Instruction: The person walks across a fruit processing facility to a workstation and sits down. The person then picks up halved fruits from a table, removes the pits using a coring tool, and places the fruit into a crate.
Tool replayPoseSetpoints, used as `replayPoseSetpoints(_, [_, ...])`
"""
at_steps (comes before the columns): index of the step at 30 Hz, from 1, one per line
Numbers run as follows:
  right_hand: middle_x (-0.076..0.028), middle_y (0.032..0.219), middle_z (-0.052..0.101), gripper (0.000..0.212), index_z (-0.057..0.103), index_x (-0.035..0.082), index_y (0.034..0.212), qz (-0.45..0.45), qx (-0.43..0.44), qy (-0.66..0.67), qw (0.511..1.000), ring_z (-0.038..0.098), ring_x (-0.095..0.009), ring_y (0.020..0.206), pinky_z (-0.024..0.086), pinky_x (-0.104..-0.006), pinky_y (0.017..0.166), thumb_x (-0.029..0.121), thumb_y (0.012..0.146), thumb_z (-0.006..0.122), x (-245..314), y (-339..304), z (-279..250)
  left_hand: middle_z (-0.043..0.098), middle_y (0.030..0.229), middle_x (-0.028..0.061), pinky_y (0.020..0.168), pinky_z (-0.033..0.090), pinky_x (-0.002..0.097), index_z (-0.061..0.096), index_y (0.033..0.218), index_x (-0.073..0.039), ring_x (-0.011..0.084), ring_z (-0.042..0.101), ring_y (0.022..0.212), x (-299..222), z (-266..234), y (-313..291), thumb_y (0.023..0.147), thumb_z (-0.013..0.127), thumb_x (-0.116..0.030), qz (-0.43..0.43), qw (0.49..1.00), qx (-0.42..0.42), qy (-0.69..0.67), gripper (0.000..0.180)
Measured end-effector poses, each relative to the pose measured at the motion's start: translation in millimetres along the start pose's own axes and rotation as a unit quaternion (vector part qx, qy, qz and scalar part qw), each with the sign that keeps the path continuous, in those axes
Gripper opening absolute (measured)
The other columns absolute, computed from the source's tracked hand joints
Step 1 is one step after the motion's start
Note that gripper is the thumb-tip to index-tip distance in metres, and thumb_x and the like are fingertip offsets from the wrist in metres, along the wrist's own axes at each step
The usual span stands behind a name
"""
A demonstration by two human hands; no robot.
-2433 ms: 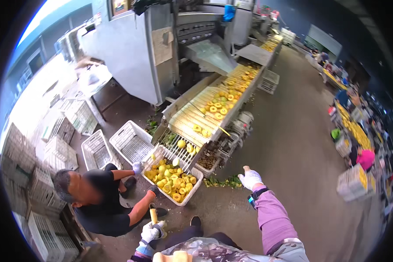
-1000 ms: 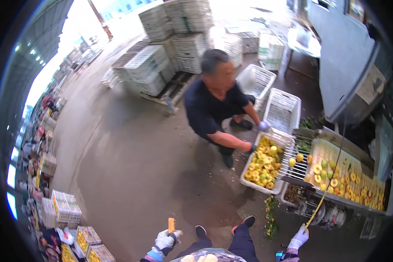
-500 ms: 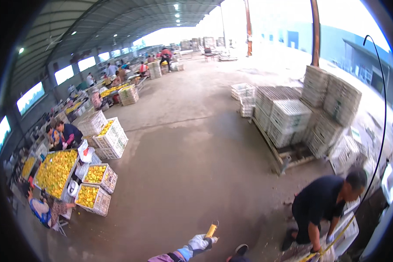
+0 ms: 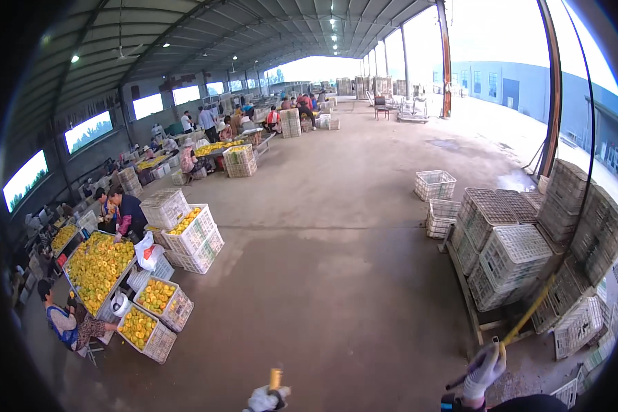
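Observation:
My left hand, in a light work glove, shows at the lower edge. Its fingers are closed on a short tool with a yellow handle; the tool's tip is hard to make out. Lower right, my right hand, gloved in pale grey, is wrapped round the yellow end of a long thin pole. Toward the top right this pole runs up dark and leaves the picture. Beside the right wrist a dark shape, probably a co-worker's back, is cut off by the lower edge.
Pallet-stacked white plastic crates stand at the right, with loose crates beyond. On the left, people sit by a table heaped with yellow fruit, near filled crates. A steel post rises at right. Concrete floor runs between.
The view has swung left and up, so the scene sits farther right and lower. My left hand is lower and farther left. My right hand has come into view on the pole; the co-worker has mostly left it.

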State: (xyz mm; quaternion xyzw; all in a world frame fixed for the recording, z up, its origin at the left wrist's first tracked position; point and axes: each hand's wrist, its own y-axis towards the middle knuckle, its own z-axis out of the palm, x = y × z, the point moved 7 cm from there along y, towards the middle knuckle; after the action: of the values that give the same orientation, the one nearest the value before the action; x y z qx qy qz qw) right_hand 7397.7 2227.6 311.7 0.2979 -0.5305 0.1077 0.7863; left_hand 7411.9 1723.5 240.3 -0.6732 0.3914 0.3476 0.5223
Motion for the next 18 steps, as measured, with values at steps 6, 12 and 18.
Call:
replayPoseSetpoints(6, [0.001,0.046,0.039,0.036,0.045,0.009,0.069,0.028,0.155,0.118,0.980,0.035,-0.007,0.032,0.025,-0.0209,0.031,0.032,0.096,0.046,-34.6,60.7,267.0,0.055,0.062,0.0005,0.047,0.040,0.0264,0.062,0.084,-0.005,0.0116,0.052,0.051,31.3,-54.4,122.1,0.084,0.064,-0.030,-0.089,0.974,-0.160,-0.132,0.025])
replayPoseSetpoints(12, [0.001,0.047,0.037,0.039,0.047,0.008,0.069,0.073,0.152,0.145,0.975,0.035,-0.007,0.035,0.027,-0.0204,0.033,0.035,0.097,0.044,-102.8,105.2,414.9,0.054,0.064,-0.0001,0.047,0.040,0.0260,0.061,0.086,-0.003,0.0113,0.050,0.050,-33.4,-74.0,293.8,0.085,0.064,-0.025,-0.058,0.951,-0.175,-0.246,0.022])
replayPoseSetpoints(18, [0.003,0.060,0.040,0.029,0.049,0.009,0.071,0.064,0.073,0.167,0.981,0.035,-0.004,0.052,0.027,-0.0176,0.045,0.027,0.094,0.050,-178.2,205.7,494.9,0.055,0.065,0.0004,0.052,0.041,0.0273,0.062,0.086,-0.004,0.0115,0.051,0.055,-175.5,-69.1,452.0,0.083,0.065,-0.032,-0.035,0.980,-0.130,-0.147,0.029])
